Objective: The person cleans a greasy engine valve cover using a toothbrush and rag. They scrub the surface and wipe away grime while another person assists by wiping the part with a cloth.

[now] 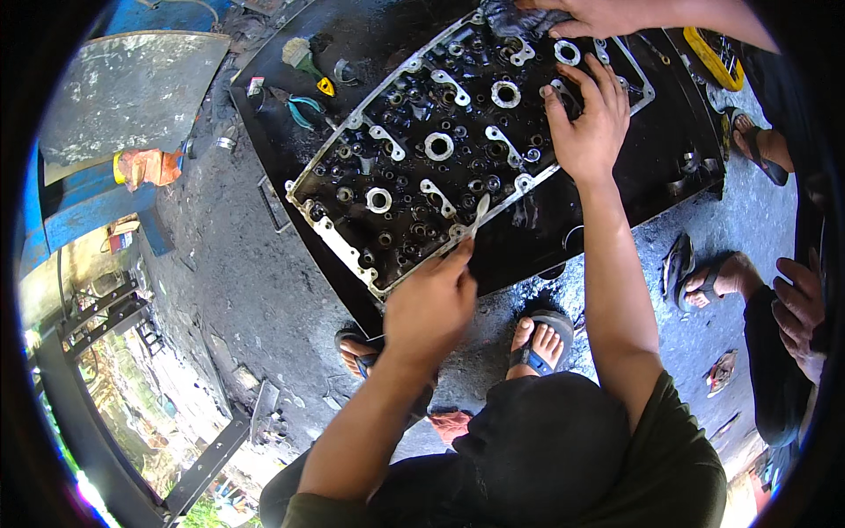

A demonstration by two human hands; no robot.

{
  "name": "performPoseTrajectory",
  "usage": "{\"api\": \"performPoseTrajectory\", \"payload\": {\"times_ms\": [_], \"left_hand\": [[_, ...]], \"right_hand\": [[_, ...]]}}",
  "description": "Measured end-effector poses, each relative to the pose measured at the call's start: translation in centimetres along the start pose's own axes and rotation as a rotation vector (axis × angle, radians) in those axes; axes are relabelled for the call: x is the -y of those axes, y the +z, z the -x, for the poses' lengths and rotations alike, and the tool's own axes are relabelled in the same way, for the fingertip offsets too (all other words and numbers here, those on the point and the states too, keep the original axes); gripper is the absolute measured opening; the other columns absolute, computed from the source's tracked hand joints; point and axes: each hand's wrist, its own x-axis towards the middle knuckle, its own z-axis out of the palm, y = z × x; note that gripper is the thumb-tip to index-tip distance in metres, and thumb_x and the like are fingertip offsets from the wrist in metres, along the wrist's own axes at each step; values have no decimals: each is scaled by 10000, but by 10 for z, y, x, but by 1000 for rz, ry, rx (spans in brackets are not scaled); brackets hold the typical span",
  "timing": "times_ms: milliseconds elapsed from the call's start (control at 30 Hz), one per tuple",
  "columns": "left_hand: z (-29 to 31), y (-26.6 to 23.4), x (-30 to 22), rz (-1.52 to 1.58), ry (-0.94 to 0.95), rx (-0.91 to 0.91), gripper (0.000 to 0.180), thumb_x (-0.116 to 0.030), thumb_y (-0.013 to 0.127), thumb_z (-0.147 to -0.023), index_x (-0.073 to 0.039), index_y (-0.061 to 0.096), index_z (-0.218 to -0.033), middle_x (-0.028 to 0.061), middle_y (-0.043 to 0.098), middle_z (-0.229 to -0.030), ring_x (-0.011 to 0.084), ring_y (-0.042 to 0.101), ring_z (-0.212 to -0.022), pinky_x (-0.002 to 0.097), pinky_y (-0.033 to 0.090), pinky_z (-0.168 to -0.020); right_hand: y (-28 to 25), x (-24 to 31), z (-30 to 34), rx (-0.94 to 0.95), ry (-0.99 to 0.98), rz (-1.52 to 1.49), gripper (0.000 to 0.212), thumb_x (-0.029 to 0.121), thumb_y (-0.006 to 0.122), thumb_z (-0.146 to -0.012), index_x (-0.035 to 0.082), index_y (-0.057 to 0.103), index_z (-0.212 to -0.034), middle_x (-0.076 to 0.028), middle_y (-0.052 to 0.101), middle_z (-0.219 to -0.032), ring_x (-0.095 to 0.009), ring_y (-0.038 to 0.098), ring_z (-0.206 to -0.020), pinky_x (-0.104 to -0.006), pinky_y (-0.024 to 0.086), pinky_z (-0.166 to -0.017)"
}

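Observation:
A large, oily black engine cylinder head (409, 167) with a pale machined rim and bright bosses lies on a dark metal sheet. My left hand (431, 304), at its near edge, is closed round a slim, pale tool with a rounded end (481, 211). The tool's tip touches or hovers just over the rim; I cannot tell which. My right hand (591, 123) is spread, fingers apart, over the far right part of the cylinder head, holding nothing. At the top edge, another person's hand (585, 16) presses a dark rag (518, 18) on the far rim.
Teal-handled pliers (302, 107), a pale-bristled brush (301, 55) and a small yellow piece (326, 86) lie left of the cylinder head. A yellow-framed object (711, 60) is at the far right. Sandalled feet (539, 341) stand close by. Another person's hand (797, 304) shows at right.

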Motion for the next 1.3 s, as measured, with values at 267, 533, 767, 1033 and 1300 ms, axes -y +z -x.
{"api": "performPoseTrajectory", "payload": {"times_ms": [267,533,767,1033,1300], "left_hand": [[-25,-12,52,41,248,25,250,-178,706,-992,-133,795,-1220,158,781,-1052,350,751,-880,424,596,-759],[21,-11,39,-111,309,-48,276,-186,748,-947,-230,804,-1214,81,695,-823,297,719,-734,432,590,-658],[16,101,46,-57,1,65,400,-188,638,-997,-249,698,-1388,168,720,-1046,393,748,-843,524,609,-729],[28,21,55,292,182,-68,324,-105,687,-978,-165,764,-1287,150,708,-894,348,721,-805,450,573,-714],[-17,3,46,423,174,10,282,-139,662,-1062,-53,747,-1316,178,783,-1201,262,764,-1050,345,562,-946]], "right_hand": [[4,0,1,-44,-11,26,372,365,798,-869,224,777,-1212,-108,646,-1456,-363,532,-1422,-570,329,-1231],[5,-3,3,-39,-17,36,367,385,787,-884,249,776,-1224,-81,633,-1477,-337,510,-1449,-576,312,-1241],[4,-4,3,-25,-9,39,360,382,794,-888,249,775,-1222,-68,625,-1484,-329,513,-1441,-579,314,-1236],[4,-6,1,-29,-34,23,353,373,792,-890,244,774,-1219,-77,642,-1443,-324,530,-1418,-576,328,-1216],[5,-7,2,-37,-15,25,344,345,781,-896,241,775,-1224,-96,652,-1414,-327,546,-1396,-566,336,-1211]]}}
